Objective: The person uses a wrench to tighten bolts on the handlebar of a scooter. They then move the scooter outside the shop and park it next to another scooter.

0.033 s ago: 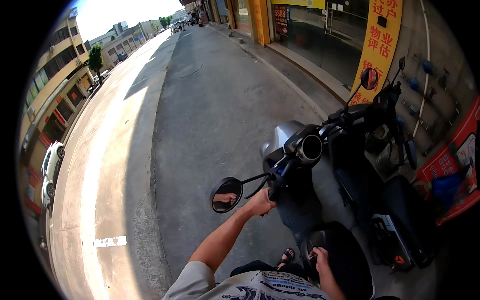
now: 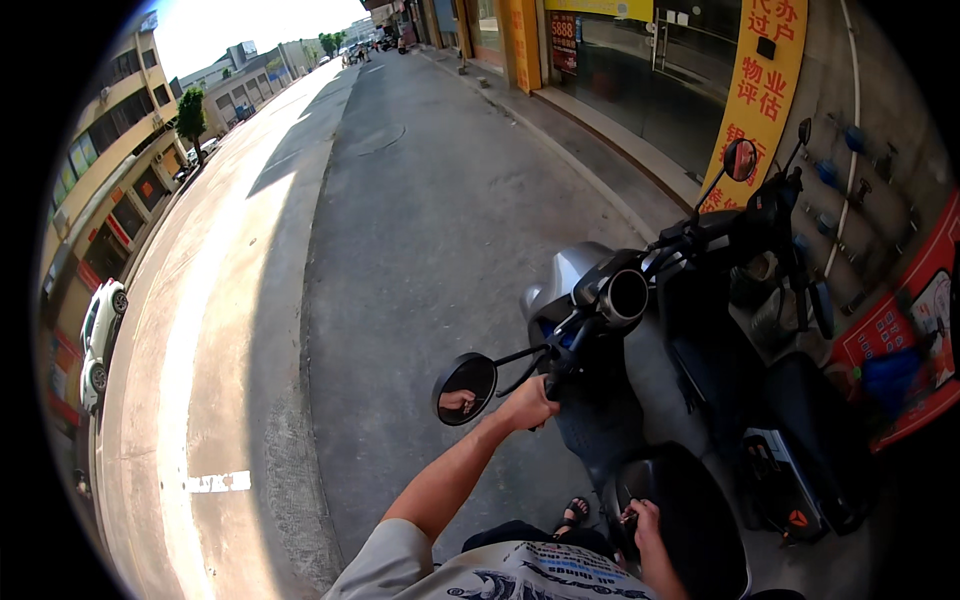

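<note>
A silver and black scooter (image 2: 565, 270) stands just right of me, with a round dial (image 2: 625, 297) at the middle of its handlebar. My left hand (image 2: 528, 404), arm stretched forward, is wrapped round the left handlebar grip. Close by it, the round left mirror (image 2: 466, 388) reflects a hand. Low over the black seat (image 2: 695, 525), my right hand (image 2: 646, 520) is closed with a small dark object (image 2: 628, 517) at its fingers; its kind is too small to make out.
Another black scooter (image 2: 715, 350) is parked tight along the right side. Beyond it are a glass shop door (image 2: 690, 50), a yellow banner (image 2: 760, 90) and a red sign (image 2: 890, 330). Pavement (image 2: 410, 230) runs ahead beside the sunlit road (image 2: 210, 330), where a white car (image 2: 103, 340) stands far left.
The handlebar has turned slightly, and my left hand and the left mirror have shifted a little to the right. My right hand stays over the seat.
</note>
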Demonstrator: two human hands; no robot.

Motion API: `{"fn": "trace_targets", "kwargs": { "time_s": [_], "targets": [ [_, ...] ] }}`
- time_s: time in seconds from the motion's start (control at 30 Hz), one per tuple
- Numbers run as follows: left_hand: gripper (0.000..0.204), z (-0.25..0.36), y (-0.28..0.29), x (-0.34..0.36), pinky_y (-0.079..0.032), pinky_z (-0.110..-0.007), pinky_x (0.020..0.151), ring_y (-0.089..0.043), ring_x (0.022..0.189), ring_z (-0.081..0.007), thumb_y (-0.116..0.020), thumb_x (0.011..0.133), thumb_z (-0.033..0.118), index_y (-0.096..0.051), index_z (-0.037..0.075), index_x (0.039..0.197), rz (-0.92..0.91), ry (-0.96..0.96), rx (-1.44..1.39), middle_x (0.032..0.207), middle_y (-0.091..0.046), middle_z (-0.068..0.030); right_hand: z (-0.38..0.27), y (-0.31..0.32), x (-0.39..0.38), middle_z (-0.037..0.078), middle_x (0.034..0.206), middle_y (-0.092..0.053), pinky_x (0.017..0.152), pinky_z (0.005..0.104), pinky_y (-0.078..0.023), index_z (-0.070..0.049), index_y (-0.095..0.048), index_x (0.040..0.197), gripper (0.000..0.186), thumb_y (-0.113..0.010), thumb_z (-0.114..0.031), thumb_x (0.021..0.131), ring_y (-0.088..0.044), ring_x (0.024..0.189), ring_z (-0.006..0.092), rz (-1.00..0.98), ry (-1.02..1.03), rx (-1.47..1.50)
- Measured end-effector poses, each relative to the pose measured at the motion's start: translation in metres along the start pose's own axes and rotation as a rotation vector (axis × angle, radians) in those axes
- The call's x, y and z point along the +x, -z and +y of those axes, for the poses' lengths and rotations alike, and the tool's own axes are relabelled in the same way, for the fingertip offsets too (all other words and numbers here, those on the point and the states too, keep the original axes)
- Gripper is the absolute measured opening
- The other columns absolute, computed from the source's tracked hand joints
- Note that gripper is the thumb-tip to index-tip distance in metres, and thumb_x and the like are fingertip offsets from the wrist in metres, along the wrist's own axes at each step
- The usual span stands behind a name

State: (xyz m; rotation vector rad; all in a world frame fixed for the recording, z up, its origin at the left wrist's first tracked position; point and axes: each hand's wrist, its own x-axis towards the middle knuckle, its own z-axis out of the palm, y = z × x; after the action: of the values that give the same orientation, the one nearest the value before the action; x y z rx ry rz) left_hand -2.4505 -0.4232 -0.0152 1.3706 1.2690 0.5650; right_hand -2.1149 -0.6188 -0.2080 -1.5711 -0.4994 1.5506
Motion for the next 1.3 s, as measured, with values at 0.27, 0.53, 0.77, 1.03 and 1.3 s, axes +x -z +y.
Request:
{"fn": "trace_targets", "kwargs": {
  "time_s": [0.27, 0.53, 0.77, 1.03, 1.3],
  "targets": [
    [0.03, -0.026, -0.042, -0.022, -0.047, -0.031, 0.049, -0.06, 0.053, -0.0152, -0.068, 0.084, 0.019, -0.05, 0.001, 0.1, 0.109, -0.154, -0.13, 0.062, -0.056, -0.0053, 0.13, 0.046, -0.106, 0.01, 0.063, -0.055, 0.045, 0.0362, -0.048, -0.002, -0.055, 0.077, 0.014, -0.056, -0.011, 0.088, -0.056, 0.048, 0.0225, 0.308, -0.092, 0.067],
    [0.034, -0.076, -0.092, -0.065, -0.05, -0.033, 0.055, -0.062, 0.058, -0.0151, -0.066, 0.089, 0.03, -0.054, 0.002, 0.103, 0.04, -0.124, -0.232, 0.066, -0.06, -0.0058, 0.202, 0.05, -0.206, 0.0, 0.057, -0.049, 0.04, 0.03, -0.034, -0.007, -0.065, 0.091, 0.016, -0.06, -0.022, 0.091, -0.046, 0.045, 0.0129, 0.338, -0.266, -0.276],
    [0.029, -0.251, -0.109, -0.169, -0.051, -0.042, 0.084, -0.066, 0.097, -0.0348, -0.06, 0.082, 0.03, -0.067, 0.008, 0.101, -0.315, 0.041, 0.382, 0.098, -0.07, -0.0157, 0.219, 0.043, -0.274, 0.0, 0.056, -0.048, 0.04, 0.03, -0.033, -0.007, -0.064, 0.09, 0.015, -0.061, -0.022, 0.091, -0.044, 0.044, 0.0129, 0.283, -0.254, -0.387],
    [0.024, -0.407, -0.127, -0.367, -0.054, -0.036, 0.049, -0.069, 0.063, -0.0183, -0.046, 0.086, 0.012, -0.069, 0.008, 0.092, -0.779, 0.787, 0.386, 0.077, -0.07, -0.0068, 0.299, 0.07, -0.364, -0.001, 0.056, -0.048, 0.039, 0.0287, -0.032, -0.007, -0.063, 0.098, 0.019, -0.06, -0.025, 0.093, -0.042, 0.042, 0.012, 0.33, -0.177, -0.192],
    [0.032, -0.38, -0.223, -0.459, -0.055, -0.041, 0.074, -0.068, 0.087, -0.027, -0.048, 0.081, 0.013, -0.066, 0.005, 0.108, -0.835, 0.169, 0.593, 0.094, -0.068, -0.0149, 0.389, 0.119, -0.522, 0.001, 0.058, -0.049, 0.043, 0.0288, -0.033, -0.011, -0.063, 0.102, 0.021, -0.059, -0.03, 0.094, -0.045, 0.05, 0.0114, 0.33, -0.14, 0.044]
  ]
}}
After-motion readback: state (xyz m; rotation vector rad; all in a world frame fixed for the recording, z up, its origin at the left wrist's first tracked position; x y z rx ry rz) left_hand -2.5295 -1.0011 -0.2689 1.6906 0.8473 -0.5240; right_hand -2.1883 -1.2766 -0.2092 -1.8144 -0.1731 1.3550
